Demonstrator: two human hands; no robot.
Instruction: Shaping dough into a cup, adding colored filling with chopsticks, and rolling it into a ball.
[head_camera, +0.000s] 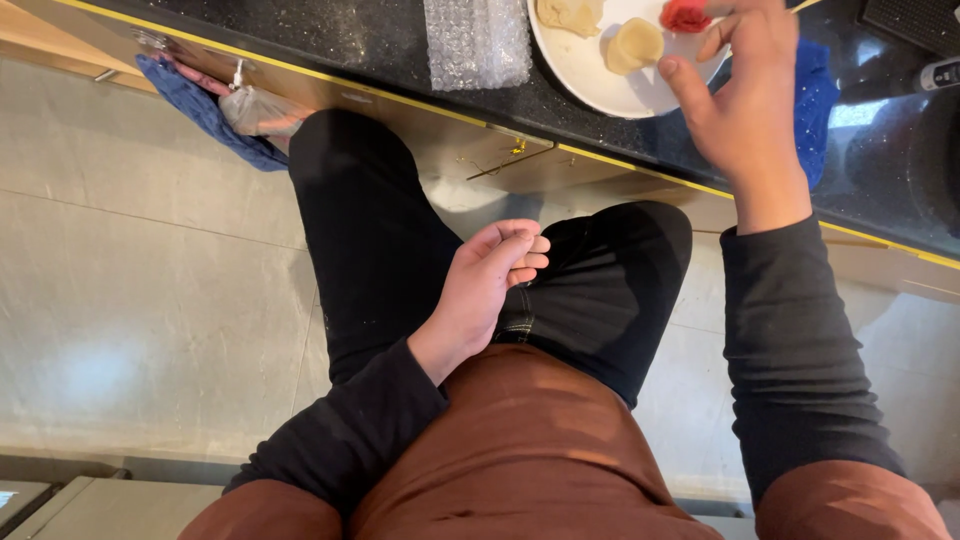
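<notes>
White plate (585, 70) sits on the black shiny bench (380, 45), close to the edge. On the plate lie two pale, soft lumps that look like dough. One dough piece (636, 45) is round and rests near the middle, and the other dough lump (570, 14) is at the top, partly cut off by the picture. A small red thing (685, 15) is at the far side of the plate, and the right hand (745, 105) is over it. Its fingers (715, 38) are bent and pressed on the red thing, so it looks like the hand is holding or picking it. The thumb sticks out toward the round dough.

The left hand (480, 290) rests on the black trousers, fingers curled in loosely, holding nothing.

I think the work is only partly done: the dough pieces are shaped and lying ready, but the red thing is not yet joined with them. A sheet of bubble wrap (478, 42) lies beside the plate, and a blue cloth (205, 110) hangs at the bench edge.
</notes>
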